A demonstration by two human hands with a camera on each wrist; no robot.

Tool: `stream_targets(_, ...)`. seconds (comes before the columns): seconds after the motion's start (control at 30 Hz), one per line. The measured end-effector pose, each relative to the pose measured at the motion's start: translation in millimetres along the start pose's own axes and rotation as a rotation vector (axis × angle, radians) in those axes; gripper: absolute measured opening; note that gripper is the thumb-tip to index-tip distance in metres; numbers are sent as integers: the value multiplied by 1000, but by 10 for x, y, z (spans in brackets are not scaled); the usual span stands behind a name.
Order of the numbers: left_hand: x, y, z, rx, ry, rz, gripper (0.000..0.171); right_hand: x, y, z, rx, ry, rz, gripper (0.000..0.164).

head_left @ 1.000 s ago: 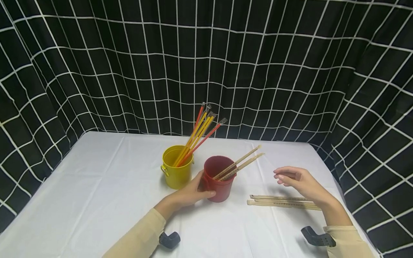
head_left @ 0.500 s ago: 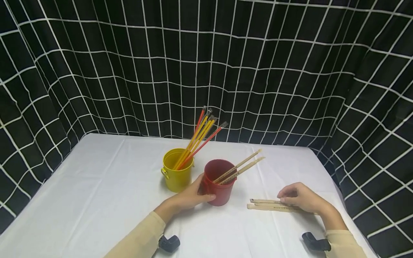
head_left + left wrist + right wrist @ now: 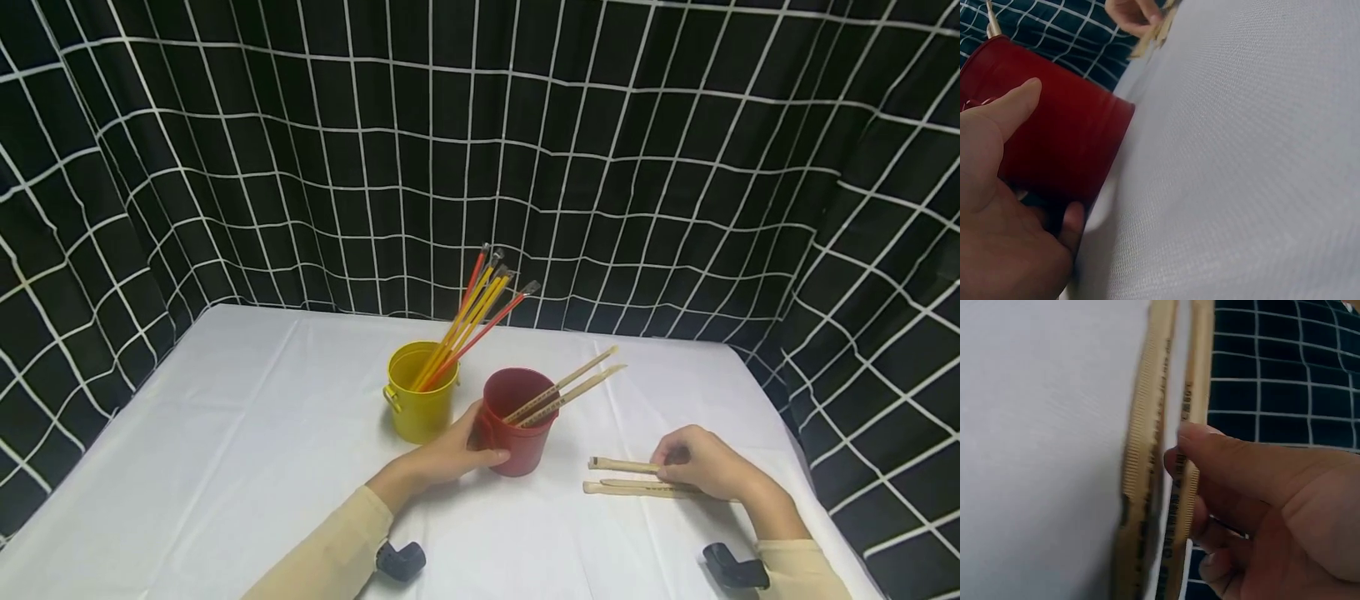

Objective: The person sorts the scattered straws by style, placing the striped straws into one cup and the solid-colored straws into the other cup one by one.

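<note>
In the head view my left hand (image 3: 442, 458) holds a red bucket (image 3: 521, 450) by its side, thumb across the front. The left wrist view shows the thumb on the bucket's wall and a finger near its base. A few tan combs (image 3: 577, 387) lean out of the bucket to the right. At the right, my right hand (image 3: 708, 467) pinches a tan comb (image 3: 1175, 531) with printed lettering and fine teeth between thumb and fingers. Its free end points left, slightly apart from the other tan combs (image 3: 633, 489) lying just below it on the table.
A yellow bucket (image 3: 422, 417) stands left of the red one, holding several yellow and orange sticks (image 3: 472, 325) with greyish tips. White cloth covers the table (image 3: 247, 467). A black curtain with white grid lines (image 3: 450, 150) hangs behind and at both sides.
My right hand has come down to the combs on the table and taken hold of one, shifting it apart from the others. My left hand stays on the red bucket.
</note>
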State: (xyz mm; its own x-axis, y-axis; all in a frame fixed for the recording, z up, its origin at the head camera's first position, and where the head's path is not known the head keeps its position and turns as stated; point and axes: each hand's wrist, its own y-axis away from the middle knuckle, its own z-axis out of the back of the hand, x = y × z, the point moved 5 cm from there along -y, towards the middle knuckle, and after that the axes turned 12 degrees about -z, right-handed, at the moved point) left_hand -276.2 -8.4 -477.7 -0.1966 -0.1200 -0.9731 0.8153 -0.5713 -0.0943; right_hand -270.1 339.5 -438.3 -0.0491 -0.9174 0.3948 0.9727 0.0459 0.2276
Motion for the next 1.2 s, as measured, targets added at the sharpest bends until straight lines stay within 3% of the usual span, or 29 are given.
stream_targets(0.1,-9,-7,0,0,-5,-4,92,24,11,95,-57,-16,35,4)
stream_targets(0.3,4,-24,-2,0,-19,6,93,66,66,346,-254,-83,65,7)
stream_targets(0.5,-5,-34,3,-4,-13,-8,91,150,158,542,-468,-141,164,6)
stream_targets(0.67,11,-36,4,-12,-16,-14,91,170,231,626,-599,-249,225,14)
stream_targets(0.8,14,-22,-13,-6,-14,-15,92,141,258,657,-615,-378,240,22)
stream_targets(0.9,-1,-24,-10,-9,-10,-22,92,130,266,690,-582,-510,263,26)
stream_targets(1.2,2,-33,-10,-12,5,-18,92,150,320,770,-390,-924,366,30)
